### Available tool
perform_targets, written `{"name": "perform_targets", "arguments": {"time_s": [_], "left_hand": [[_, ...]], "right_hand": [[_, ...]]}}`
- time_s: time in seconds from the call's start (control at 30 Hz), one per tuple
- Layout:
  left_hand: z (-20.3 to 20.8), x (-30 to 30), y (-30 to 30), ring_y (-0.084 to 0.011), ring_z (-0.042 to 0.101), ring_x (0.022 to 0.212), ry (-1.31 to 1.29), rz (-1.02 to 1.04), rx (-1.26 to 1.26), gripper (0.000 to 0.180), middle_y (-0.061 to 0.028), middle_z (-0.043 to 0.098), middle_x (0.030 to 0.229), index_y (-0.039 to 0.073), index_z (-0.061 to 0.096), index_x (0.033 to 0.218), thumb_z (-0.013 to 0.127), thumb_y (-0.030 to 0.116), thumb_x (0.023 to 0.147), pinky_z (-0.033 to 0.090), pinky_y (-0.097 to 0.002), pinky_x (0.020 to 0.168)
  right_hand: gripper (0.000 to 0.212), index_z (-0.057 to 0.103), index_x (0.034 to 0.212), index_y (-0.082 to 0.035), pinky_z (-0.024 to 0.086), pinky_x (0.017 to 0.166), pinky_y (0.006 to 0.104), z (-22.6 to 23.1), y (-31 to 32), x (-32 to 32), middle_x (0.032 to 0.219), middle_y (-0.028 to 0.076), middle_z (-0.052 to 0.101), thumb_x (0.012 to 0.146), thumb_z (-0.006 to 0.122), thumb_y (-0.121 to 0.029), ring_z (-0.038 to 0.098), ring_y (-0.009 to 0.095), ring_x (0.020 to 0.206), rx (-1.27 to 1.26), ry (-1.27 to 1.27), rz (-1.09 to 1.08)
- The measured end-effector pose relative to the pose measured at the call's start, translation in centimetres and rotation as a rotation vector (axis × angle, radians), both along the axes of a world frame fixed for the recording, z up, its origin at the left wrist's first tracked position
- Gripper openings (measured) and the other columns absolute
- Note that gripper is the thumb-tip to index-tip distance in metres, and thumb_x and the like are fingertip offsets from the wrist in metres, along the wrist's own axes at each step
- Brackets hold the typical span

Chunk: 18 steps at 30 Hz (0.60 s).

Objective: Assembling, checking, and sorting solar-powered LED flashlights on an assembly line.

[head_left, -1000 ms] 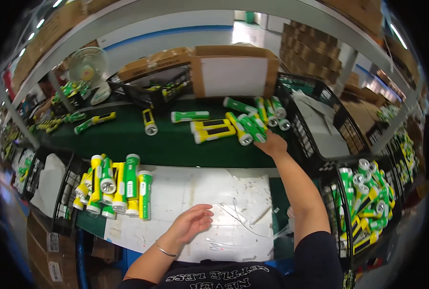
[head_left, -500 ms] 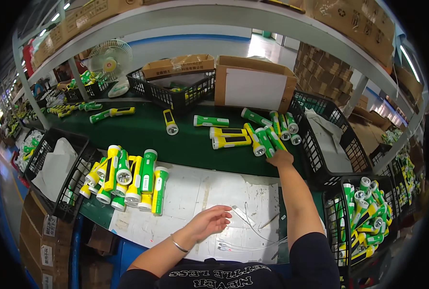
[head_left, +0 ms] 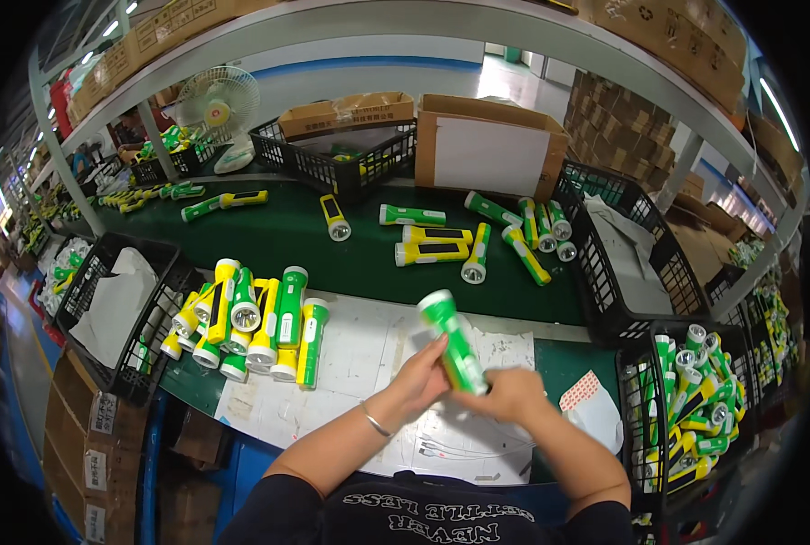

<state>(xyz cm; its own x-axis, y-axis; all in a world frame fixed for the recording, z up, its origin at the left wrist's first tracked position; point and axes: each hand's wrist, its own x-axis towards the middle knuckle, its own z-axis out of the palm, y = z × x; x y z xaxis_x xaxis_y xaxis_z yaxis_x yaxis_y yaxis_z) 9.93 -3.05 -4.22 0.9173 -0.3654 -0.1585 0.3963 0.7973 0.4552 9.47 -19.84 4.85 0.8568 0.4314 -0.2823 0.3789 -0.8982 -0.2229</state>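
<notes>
A green and white flashlight [head_left: 456,343], a little blurred, is held tilted above the white work sheet [head_left: 359,363], its white head pointing up and away from me. My left hand [head_left: 421,376] grips its left side, the thumb lying along the body. My right hand [head_left: 506,396] is closed around its lower end; some of those fingers are hidden. Beneath my hands, thin white cables [head_left: 477,450] lie on the sheet. A pile of green and yellow flashlights [head_left: 258,313] rests to the left. Several more, among them a yellow one [head_left: 434,252], lie on the green bench top [head_left: 350,263] beyond.
Black crates stand at the left [head_left: 105,363], at the back [head_left: 332,173] and at the right [head_left: 623,309]. Another crate [head_left: 641,436], full of flashlights, sits near my right elbow. A cardboard box [head_left: 491,145] closes off the rear; white-and-red paper [head_left: 596,409] lies right of the sheet.
My right hand has come back from the far group with a green flashlight, lifted off the bench. My left hand has moved right and up to take hold of it too.
</notes>
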Motion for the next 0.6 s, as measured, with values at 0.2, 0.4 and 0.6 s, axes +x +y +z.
{"name": "perform_targets", "arguments": {"time_s": [0.2,0.4,0.6], "left_hand": [[0.0,-2.0,-1.6,-0.0203,0.057,0.092,0.167,-0.05,0.179,0.044,-0.011,0.055,0.104,0.003,0.049,0.115,0.049,0.041,0.091,0.051,-0.0373,0.079],[0.9,-3.9,-0.4,-0.0209,0.06,0.075,0.225,-0.078,0.327,0.044,-0.0104,0.059,0.091,0.002,0.051,0.112,0.041,0.039,0.092,0.052,-0.0346,0.068],[0.4,-5.2,0.0,-0.0157,0.055,0.076,0.14,-0.079,0.352,0.039,-0.0099,0.057,0.095,0.002,0.046,0.114,0.04,0.036,0.094,0.05,-0.0292,0.062]], "right_hand": [[0.045,0.06,0.073,-0.006,0.046,0.054,0.0354,-4.1,-2.3,-6.0,0.061,0.009,0.06,0.075,0.063,-0.051,0.06,0.027,0.057,0.535,0.078,-0.158],[0.039,0.062,0.076,-0.004,0.043,0.053,0.0306,-8.0,-4.3,-7.1,0.057,0.008,0.056,0.079,0.063,-0.043,0.054,0.019,0.053,0.686,0.231,-0.255],[0.035,0.061,0.079,-0.002,0.042,0.052,0.0291,-7.2,-3.3,-8.4,0.059,0.006,0.055,0.082,0.062,-0.037,0.051,0.016,0.052,0.763,0.264,-0.24]]}}
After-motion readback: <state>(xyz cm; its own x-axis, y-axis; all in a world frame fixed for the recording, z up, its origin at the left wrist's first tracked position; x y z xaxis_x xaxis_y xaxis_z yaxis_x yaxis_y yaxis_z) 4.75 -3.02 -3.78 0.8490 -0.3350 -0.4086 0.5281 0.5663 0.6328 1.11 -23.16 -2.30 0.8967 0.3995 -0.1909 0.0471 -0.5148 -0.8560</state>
